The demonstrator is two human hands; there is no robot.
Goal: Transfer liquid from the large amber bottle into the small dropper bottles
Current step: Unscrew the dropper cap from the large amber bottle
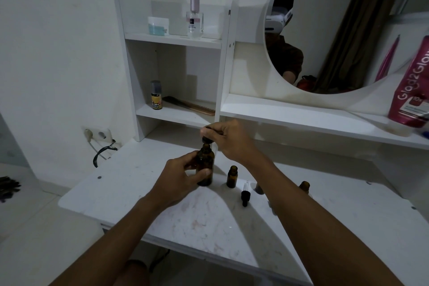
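The left hand [183, 175] grips the large amber bottle [204, 165] upright on the counter [130, 183]; the right hand [226, 139] pinches its dropper cap [206, 139] just above the neck.

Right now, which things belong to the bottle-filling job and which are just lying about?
Job: large amber bottle in left hand; black dropper cap in right hand; open small amber bottle; loose dropper; second small amber bottle.
Lying about: perfume bottle, cream jar, comb, pink tube.

head cam | forward-down (wide-angle) | close over table [120, 183]
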